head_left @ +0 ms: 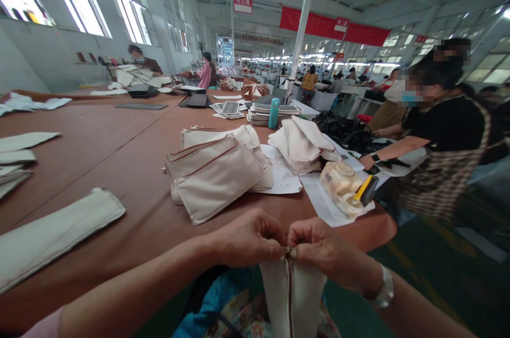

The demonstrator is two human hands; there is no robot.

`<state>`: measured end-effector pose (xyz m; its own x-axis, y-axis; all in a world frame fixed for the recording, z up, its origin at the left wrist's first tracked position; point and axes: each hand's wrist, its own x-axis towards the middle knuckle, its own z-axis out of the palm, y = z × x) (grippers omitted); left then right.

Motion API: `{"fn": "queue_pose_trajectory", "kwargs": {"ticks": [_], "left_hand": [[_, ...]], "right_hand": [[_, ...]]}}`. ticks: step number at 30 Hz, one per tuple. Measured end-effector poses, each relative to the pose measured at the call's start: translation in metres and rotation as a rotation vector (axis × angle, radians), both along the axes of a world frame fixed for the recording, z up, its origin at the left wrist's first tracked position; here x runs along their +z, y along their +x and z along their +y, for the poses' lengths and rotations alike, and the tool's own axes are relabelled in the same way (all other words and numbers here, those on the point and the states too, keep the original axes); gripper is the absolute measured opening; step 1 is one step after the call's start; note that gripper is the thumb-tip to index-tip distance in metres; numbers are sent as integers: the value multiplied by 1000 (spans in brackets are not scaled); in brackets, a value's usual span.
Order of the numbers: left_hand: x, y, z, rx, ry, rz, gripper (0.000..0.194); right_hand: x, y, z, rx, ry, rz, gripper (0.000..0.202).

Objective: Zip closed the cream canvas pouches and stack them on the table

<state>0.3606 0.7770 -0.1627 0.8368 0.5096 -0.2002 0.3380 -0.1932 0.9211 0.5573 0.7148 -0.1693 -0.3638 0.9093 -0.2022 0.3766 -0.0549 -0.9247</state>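
Both my hands meet at the table's front edge, over my lap. My left hand (251, 237) pinches the top end of a cream fabric piece (274, 295) from the left. Right beside it my right hand (326, 250) pinches the same end, a bracelet on its wrist. The piece hangs down with a brown-edged seam along its middle. What lies between my fingertips is too small to make out. Ahead of my hands, a stack of cream pieces with brown edging (219, 178) rests on the brown table (147, 189).
A second cream pile (300, 144), a teal bottle (273, 113) and a tub with a yellow-handled brush (340, 184) stand beyond my hands. One long cream piece (64, 237) lies at left. A person in a checked apron (442, 168) works at right.
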Motion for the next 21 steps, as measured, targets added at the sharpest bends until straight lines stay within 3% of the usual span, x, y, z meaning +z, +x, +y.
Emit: {"fn": "queue_pose_trajectory", "kwargs": {"ticks": [8, 13, 17, 21], "left_hand": [[3, 6, -5, 64, 87, 39, 14], [-6, 6, -5, 110, -19, -22, 12], [-6, 3, -2, 83, -54, -56, 12], [-3, 2, -1, 32, -33, -38, 18]], "right_hand": [[-2, -1, 1, 2, 72, -27, 11], [-9, -2, 1, -63, 13, 122, 11], [-11, -2, -1, -94, -16, 177, 10], [-7, -1, -3, -79, 45, 57, 7]]}}
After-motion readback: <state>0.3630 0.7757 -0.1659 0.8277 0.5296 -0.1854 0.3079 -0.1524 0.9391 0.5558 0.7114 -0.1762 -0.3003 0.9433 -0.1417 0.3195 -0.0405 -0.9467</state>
